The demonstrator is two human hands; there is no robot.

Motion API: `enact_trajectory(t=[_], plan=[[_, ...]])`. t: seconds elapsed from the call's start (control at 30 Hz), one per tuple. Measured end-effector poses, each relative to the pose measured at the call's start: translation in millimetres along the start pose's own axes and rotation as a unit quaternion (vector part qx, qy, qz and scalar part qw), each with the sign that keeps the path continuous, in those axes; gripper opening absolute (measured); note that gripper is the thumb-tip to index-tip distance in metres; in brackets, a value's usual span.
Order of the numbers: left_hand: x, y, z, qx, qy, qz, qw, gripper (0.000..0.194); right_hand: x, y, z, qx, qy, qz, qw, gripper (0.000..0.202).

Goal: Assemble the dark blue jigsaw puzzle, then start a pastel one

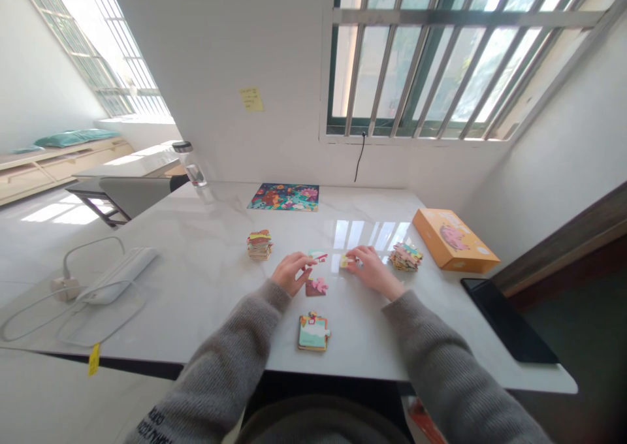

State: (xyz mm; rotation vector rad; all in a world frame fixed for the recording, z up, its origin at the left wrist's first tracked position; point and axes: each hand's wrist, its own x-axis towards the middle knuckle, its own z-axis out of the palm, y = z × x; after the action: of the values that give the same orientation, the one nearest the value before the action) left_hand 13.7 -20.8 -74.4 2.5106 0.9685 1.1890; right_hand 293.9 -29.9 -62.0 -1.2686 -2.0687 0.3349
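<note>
My left hand [292, 271] is over the table, thumb and fingers apart, its fingertips at the left edge of a light-coloured puzzle piece [319, 256] with a red mark. Just below that lies a brown puzzle piece [316, 288] with a pink figure. To the right, my right hand [369, 269] has its fingers closed on a small yellowish puzzle piece [343, 261], partly covered by the fingertips. Closer to me is a short stack of puzzle pieces [313, 333], a mint-green one on top. Taller piles of pieces stand left [259, 244] and right [406, 256] of my hands.
A colourful picture sheet [284, 196] lies at the back of the white table [196, 287]. An orange box [454, 238] and a black tablet-like slab [509, 320] are at the right. A clear bottle [192, 165] stands back left; a white power strip [117, 274] with cables lies left.
</note>
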Motion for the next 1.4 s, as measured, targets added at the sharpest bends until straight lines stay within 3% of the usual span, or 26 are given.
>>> enact_trajectory(t=[0.17, 0.5, 0.6, 0.77, 0.93, 1.23, 1.4], plan=[[-0.9, 1.4, -1.0, 0.0, -0.034, 0.008, 0.999, 0.017, -6.9, 24.9, -11.8, -0.094, 0.002, -0.004, 0.996, 0.01], [-4.6, 6.9, -9.4, -0.073, -0.044, 0.004, 0.996, 0.012, -7.4, 25.9, -10.0, -0.19, -0.038, 0.038, 0.98, 0.018], [-15.5, 21.9, -16.8, -0.09, -0.108, -0.005, 0.99, 0.008, -8.8, 22.9, -7.6, -0.211, -0.015, 0.041, 0.976, 0.021], [-38.6, 52.9, -38.5, -0.049, -0.251, -0.004, 0.967, 0.025, -7.1, 13.0, -6.1, -0.195, 0.042, 0.043, 0.979, 0.033], [-46.9, 71.2, -53.9, 0.007, -0.312, -0.003, 0.95, 0.042, -4.5, 5.8, -4.4, -0.142, 0.073, 0.024, 0.987, 0.038], [-51.1, 71.2, -48.2, 0.023, -0.326, -0.016, 0.945, 0.046, -4.5, 2.6, 1.7, -0.068, 0.091, 0.0, 0.993, 0.047], [-44.1, 60.3, -45.4, -0.01, -0.26, -0.001, 0.966, 0.044, -4.3, -7.3, 0.3, -0.042, 0.101, -0.022, 0.994, 0.041]])
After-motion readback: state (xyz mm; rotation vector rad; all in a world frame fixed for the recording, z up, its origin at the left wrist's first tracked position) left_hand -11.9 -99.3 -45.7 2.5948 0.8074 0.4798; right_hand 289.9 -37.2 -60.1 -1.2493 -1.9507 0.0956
